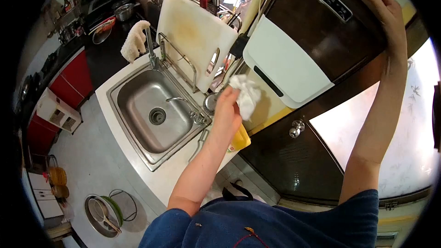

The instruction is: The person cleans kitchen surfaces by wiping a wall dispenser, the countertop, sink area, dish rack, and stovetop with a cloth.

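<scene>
My left hand (227,110) is closed around a crumpled white cloth (247,96), held near the white lower panel (285,62) of a wall-mounted unit. Above that panel, the unit is a glossy dark brown box (317,23) with a small display (336,5). Raised high at the upper right, my right hand (377,0) has its fingers stretched out along the box's outer edge. Whether its palm presses on the box I cannot make out. A yellow container (240,138) is partly hidden behind my left forearm.
A steel sink (138,110) with two taps is set in the white counter (156,183). Behind it stand a cutting board (193,32) and a knife holder. A dark door with a round knob (297,128) is at right. Nested basins (102,216) sit on the floor.
</scene>
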{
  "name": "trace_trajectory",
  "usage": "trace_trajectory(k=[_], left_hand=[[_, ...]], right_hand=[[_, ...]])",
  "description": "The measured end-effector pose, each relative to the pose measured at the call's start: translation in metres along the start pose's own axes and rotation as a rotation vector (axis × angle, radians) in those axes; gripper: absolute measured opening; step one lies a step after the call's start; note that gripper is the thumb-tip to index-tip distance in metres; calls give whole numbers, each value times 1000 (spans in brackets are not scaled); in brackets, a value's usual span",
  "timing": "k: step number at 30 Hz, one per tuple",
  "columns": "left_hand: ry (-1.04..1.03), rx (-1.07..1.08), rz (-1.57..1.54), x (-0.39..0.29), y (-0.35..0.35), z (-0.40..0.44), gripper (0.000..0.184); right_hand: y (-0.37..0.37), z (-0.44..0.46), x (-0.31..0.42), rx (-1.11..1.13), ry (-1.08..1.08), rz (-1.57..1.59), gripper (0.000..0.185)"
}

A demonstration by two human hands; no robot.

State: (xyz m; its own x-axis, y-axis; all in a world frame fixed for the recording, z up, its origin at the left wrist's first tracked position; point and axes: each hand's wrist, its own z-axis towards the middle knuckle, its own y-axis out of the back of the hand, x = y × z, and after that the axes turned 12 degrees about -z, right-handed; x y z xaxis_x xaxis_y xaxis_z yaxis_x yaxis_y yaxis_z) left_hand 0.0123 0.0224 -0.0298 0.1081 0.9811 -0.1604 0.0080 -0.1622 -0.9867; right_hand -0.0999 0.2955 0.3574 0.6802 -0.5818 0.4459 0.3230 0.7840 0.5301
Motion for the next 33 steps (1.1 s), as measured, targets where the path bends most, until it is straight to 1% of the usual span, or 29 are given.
trace_trajectory(k=[1,3,4,6,7,9,10,11,13,15,17,19,21,23,24,25,27,28,30,31,33], left_hand=[[-70,-32,1,-1,-4,9,32],[-118,146,-81,0,-3,32,32],[-108,145,-85,2,-14,40,32],[-154,149,-255,9,-45,42,41],[-146,149,-257,15,-53,37,41],[-162,170,-201,26,-68,24,49],[-99,86,-267,32,-76,13,51],[-101,87,-260,45,-73,9,51],[104,73,-447,75,-62,1,53],[210,149,-450,102,-52,-21,50],[291,156,-267,128,-36,-55,40],[389,112,20,147,-25,-83,33],[405,97,30,162,-1,-83,31],[135,-166,286,159,15,-72,33],[18,-246,339,150,22,-58,33],[-100,-326,392,137,26,-40,33],[-426,-345,439,119,25,-12,29],[-433,-347,438,119,20,0,29],[-675,-165,660,121,8,15,31],[-681,-170,657,127,4,14,31],[-643,-30,974,148,-4,5,39]], right_hand=[[-14,-11,21,-67,-72,-54,33],[-63,-57,101,-8,74,-307,32],[-87,-80,141,7,152,-427,32],[-83,-75,134,12,135,-412,31],[-80,-72,130,13,126,-387,31],[-76,-70,124,36,158,-373,31],[-74,-69,122,58,196,-354,31],[-73,-68,120,53,195,-348,31],[-71,-65,117,39,213,-372,31],[-67,-68,119,57,238,-364,31],[-68,-68,119,79,271,-352,31],[-70,-70,115,43,277,-330,33],[-66,-58,108,68,269,-346,33],[-62,-53,102,91,290,-346,34],[-64,-53,103,74,249,-387,35],[-63,-56,105,72,253,-383,35],[-59,-64,110,118,393,-349,35],[-60,-65,110,118,398,-344,35],[-62,-65,110,61,352,-356,34],[-63,-64,110,65,358,-352,34],[-67,-61,111,74,245,-301,32]])
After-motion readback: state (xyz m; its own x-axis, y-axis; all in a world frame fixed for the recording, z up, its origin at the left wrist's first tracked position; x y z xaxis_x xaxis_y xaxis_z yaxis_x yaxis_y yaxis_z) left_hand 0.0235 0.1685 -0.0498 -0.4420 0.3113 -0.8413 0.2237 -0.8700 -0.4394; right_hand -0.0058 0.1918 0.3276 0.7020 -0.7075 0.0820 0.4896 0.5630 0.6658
